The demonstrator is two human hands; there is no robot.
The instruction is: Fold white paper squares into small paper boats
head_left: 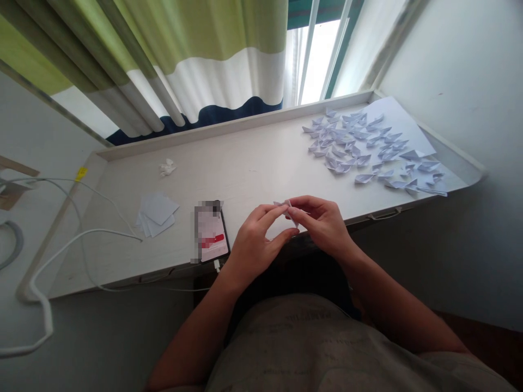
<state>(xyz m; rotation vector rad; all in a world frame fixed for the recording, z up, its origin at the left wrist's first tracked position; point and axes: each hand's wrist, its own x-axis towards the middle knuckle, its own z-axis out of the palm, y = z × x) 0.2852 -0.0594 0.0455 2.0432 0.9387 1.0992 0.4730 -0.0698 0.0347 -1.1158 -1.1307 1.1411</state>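
White folded paper (pixel 293 220), held just right of the phone (pixel 214 250), could crease askew if pinched unevenly, or drop off the table (pixel 237 163) if the grip slips. The right hand (pixel 327 223) pinches it narrowly; the left hand (pixel 255 239), thumb and forefinger slightly parted, holds it too (some fingertips are hidden).
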